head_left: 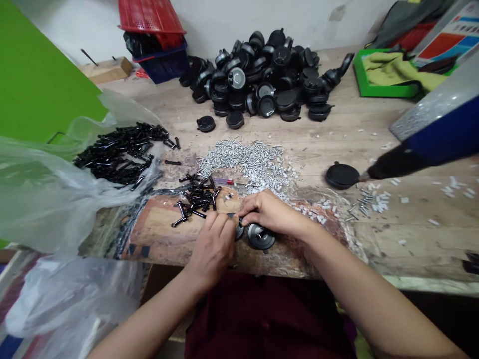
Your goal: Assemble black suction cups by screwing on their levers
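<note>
My left hand and my right hand meet at the near edge of a wooden bench. Both are closed around a round black plastic cap part with a grey inner face. The left fingers pinch its left side; the right fingers curl over its top. Just left of my hands lies a small heap of short black pins. Behind them spreads a patch of silver screws.
A big pile of black caps sits at the back. More black pins rest on a clear plastic bag at left. A single cap lies right, beside a blue-grey tool. Red and blue baskets stand behind.
</note>
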Tool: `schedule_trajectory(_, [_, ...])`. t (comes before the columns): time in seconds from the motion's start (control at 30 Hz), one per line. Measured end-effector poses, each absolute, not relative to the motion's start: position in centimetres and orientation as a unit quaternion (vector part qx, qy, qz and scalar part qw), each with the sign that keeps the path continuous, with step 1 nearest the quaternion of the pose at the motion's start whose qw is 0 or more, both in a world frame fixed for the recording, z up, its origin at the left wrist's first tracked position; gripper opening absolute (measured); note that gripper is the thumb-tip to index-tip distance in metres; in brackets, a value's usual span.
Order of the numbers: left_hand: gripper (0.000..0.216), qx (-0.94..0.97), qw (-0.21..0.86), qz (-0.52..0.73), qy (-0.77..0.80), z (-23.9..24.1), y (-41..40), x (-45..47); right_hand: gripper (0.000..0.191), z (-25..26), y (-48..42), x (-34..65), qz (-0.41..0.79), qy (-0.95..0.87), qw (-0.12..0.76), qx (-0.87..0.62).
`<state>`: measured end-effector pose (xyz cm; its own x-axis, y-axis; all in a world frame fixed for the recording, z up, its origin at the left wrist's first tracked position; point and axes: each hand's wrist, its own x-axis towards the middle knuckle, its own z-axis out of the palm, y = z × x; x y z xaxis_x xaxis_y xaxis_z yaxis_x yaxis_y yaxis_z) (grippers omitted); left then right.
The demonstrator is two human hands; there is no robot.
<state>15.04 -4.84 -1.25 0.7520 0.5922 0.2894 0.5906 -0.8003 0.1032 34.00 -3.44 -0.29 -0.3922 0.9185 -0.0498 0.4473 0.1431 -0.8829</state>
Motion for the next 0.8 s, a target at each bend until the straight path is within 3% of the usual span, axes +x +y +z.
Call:
schedule_trajectory(0.33, [0.013,0.886,0.196,0.176,0.380,0.1,-4.1,14.6,0.015,-0.6,-3.5,33.6,0.458,-0.686,0.287,-0.487])
schedule_trajectory(0.63, [0.018,0.927,0.027,0.167,0.334,-1.3,-5.0,14.7,0.016,0.0,-3.6,33.6,0.458,-0.690,0.277,-0.488])
schedule_trajectory(0.8, [0.014,0.914,0.065,0.202,0.346,-1.4,-5.0,14.5,0.016,-0.8,-3.3,33.6,0.457,-0.689,0.288,-0.484])
